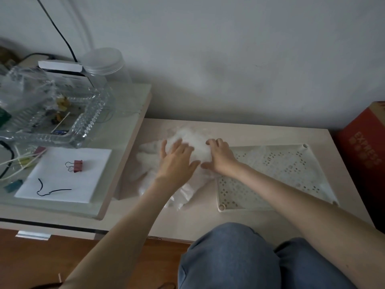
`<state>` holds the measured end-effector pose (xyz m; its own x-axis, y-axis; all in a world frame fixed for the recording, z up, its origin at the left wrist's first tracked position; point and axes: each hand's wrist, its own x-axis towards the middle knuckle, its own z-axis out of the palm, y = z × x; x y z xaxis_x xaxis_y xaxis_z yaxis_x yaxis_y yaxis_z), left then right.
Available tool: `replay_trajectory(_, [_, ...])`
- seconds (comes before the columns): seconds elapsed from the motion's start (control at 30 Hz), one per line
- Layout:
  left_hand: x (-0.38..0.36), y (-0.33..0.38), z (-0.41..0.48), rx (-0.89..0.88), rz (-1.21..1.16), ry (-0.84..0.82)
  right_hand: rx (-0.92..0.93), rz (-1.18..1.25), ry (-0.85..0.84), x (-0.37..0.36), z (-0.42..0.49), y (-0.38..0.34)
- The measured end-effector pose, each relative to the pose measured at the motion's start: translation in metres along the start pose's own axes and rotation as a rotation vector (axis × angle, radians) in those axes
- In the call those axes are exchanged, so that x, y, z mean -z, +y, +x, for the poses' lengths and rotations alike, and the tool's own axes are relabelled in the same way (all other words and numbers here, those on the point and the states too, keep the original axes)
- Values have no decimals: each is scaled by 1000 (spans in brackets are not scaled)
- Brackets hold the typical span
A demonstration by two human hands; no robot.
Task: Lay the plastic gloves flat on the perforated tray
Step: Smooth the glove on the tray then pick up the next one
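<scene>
Hands on the plastic gloves point(195, 142)
My left hand point(179, 161) presses them, grip flat and open; my right hand point(220, 157) grip curls round their edge nearest the perforated tray point(250, 208).

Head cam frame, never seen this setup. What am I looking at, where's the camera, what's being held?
There is no machine here: a person works with bare hands. The single picture comes from a camera worn on their head, looking forward and down, so you see the scene from their own viewpoint.

On the low table lies a crumpled heap of thin plastic gloves. To its right is a white perforated tray, and some clear plastic seems to be spread on it already.

The left hand rests flat on the heap, fingers fairly straight. The right hand has its fingers curled into the heap.

A red box stands at the far right. A raised desk on the left carries a glass dish, paper and a binder clip.
</scene>
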<state>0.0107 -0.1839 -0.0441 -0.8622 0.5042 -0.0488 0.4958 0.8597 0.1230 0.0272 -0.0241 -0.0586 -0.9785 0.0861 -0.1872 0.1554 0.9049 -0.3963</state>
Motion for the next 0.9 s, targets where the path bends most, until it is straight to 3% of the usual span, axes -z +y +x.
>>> replay_trajectory(0.07, [1,2,0,88,19,-268,-23,7,65,2,1,1])
replay_trajectory(0.13, [-3,0,1,131,13,-358,-65,15,82,4,2,5])
replay_trajectory(0.33, [-10,-12,5,156,42,-305,-184,274,60,5,4,16])
replay_trajectory(0.6, [-11,-19,10,206,40,-164,-251,368,74,11,4,14])
replay_trajectory(0.8, [-5,-18,9,231,14,-195,-259,289,25,5,8,14])
replay_trajectory(0.9, [0,-15,6,220,-168,-27,-232,273,55,11,9,15])
